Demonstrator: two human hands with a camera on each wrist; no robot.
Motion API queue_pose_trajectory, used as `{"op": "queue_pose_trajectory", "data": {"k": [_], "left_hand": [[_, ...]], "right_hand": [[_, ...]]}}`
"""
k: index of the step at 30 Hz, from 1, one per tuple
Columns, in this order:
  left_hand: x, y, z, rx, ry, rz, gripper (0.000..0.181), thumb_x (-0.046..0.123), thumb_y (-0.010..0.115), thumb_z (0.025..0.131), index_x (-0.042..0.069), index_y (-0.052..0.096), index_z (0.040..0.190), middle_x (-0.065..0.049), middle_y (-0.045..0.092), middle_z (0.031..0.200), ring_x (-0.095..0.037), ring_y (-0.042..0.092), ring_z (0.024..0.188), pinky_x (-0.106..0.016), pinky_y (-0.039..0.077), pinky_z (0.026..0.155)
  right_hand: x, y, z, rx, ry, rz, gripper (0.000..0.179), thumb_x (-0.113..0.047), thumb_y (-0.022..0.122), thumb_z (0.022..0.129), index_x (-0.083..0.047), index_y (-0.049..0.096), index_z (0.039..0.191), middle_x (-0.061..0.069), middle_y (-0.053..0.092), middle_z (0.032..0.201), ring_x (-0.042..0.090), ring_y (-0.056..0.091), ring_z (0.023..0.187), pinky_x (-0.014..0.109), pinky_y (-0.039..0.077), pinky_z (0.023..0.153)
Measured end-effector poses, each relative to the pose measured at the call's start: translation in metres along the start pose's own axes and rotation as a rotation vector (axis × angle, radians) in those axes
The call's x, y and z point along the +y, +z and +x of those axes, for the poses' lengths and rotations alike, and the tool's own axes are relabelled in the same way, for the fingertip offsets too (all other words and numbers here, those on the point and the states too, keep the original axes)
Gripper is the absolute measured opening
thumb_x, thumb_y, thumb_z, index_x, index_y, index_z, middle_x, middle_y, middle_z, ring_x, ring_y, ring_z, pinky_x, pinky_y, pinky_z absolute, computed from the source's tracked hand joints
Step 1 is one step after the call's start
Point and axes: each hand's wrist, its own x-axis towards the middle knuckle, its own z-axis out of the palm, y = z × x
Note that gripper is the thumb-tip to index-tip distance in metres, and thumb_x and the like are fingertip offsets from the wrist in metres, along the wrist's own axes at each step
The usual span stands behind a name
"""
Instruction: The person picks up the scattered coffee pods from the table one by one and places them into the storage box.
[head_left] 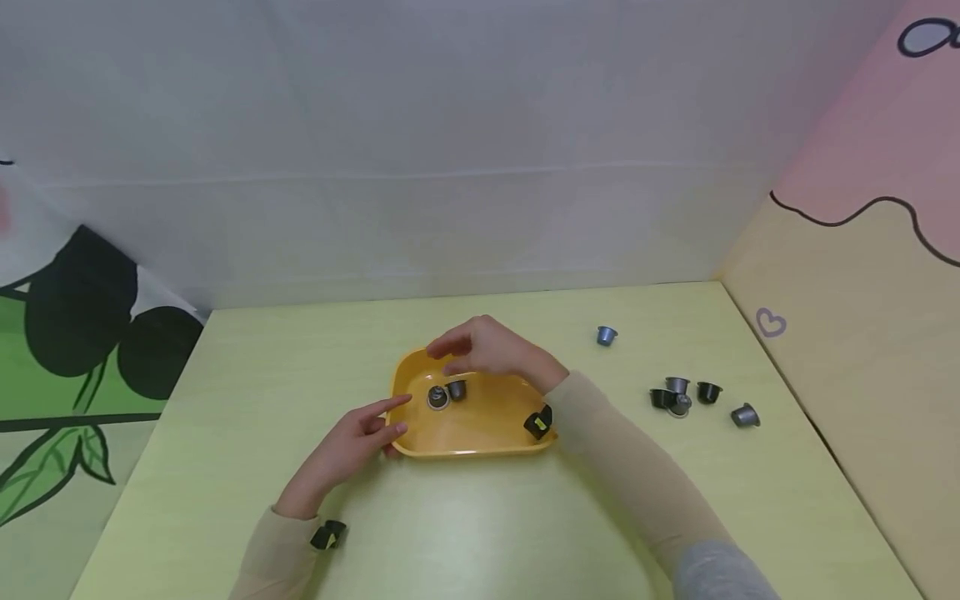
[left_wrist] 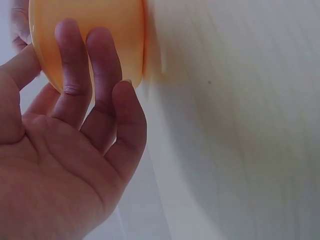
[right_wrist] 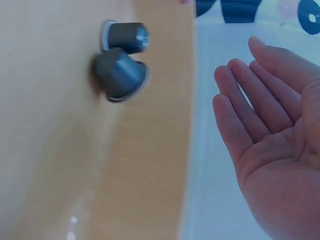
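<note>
A shallow yellow tray (head_left: 480, 429) sits on the table with two dark grey coffee capsules inside, one capsule (head_left: 437, 397) touching the other capsule (head_left: 457, 389). My left hand (head_left: 356, 442) holds the tray's left end, with digits over the rim and others against the outer wall. In the left wrist view, fingers (left_wrist: 105, 65) lie along that outer wall (left_wrist: 132, 30). Over the tray's back left part is my right hand (head_left: 487, 346), its fingers loosely extended and nothing in it. The right wrist view shows its bare palm (right_wrist: 280, 155) beside the two capsules (right_wrist: 120, 75).
On the table to the right lie more capsules: a blue one (head_left: 607, 335) towards the back, a small cluster (head_left: 677, 385), a black one (head_left: 708, 392) and a grey one (head_left: 746, 415) on its side. A white wall (head_left: 450, 225) stands behind the table, a printed panel (head_left: 847, 333) on the right.
</note>
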Motion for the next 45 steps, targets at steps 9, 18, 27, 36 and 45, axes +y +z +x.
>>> {"op": "queue_pose_trajectory", "data": {"k": [9, 18, 27, 36, 45], "left_hand": [[-0.001, 0.0, -0.004, 0.009, -0.016, 0.012, 0.052, 0.024, 0.066, 0.098, 0.011, 0.051, 0.146, -0.013, 0.066, 0.073, -0.02, 0.045, 0.06, -0.028, 0.029, 0.056], [-0.002, 0.004, -0.002, 0.016, -0.003, 0.007, 0.052, 0.025, 0.066, 0.098, 0.013, 0.051, 0.146, -0.012, 0.067, 0.073, -0.013, 0.042, 0.056, -0.025, 0.028, 0.054], [-0.003, 0.006, -0.002, 0.012, 0.007, -0.009, 0.052, 0.021, 0.066, 0.098, 0.01, 0.05, 0.147, -0.016, 0.067, 0.075, -0.031, 0.055, 0.065, -0.027, 0.029, 0.057], [-0.003, 0.008, 0.001, 0.01, 0.018, -0.003, 0.053, 0.022, 0.066, 0.098, 0.009, 0.05, 0.147, -0.015, 0.066, 0.074, -0.033, 0.057, 0.069, -0.028, 0.031, 0.061], [0.001, 0.006, 0.003, 0.01, 0.015, 0.044, 0.053, 0.028, 0.067, 0.097, 0.013, 0.052, 0.145, -0.009, 0.067, 0.072, -0.017, 0.045, 0.058, -0.027, 0.03, 0.057]], "right_hand": [[-0.012, -0.025, -0.023, 0.117, 0.044, 0.047, 0.035, -0.016, 0.074, 0.092, -0.009, 0.07, 0.126, -0.002, 0.07, 0.119, 0.015, 0.064, 0.114, 0.029, 0.048, 0.096], [0.006, -0.055, -0.068, 0.287, 0.082, -0.007, 0.032, -0.016, 0.073, 0.093, -0.01, 0.071, 0.124, -0.001, 0.07, 0.12, 0.015, 0.065, 0.111, 0.032, 0.048, 0.096], [0.036, -0.069, -0.118, 0.348, 0.155, 0.031, 0.033, -0.016, 0.072, 0.093, -0.008, 0.069, 0.126, 0.009, 0.069, 0.122, 0.032, 0.061, 0.118, 0.038, 0.046, 0.099], [0.06, -0.065, -0.158, 0.366, 0.215, 0.012, 0.036, -0.015, 0.073, 0.093, -0.004, 0.067, 0.127, 0.012, 0.069, 0.122, 0.033, 0.061, 0.118, 0.035, 0.048, 0.096], [0.074, -0.054, -0.186, 0.355, 0.249, 0.016, 0.037, -0.013, 0.074, 0.092, -0.002, 0.067, 0.126, 0.016, 0.067, 0.124, 0.037, 0.061, 0.118, 0.037, 0.048, 0.096]]}}
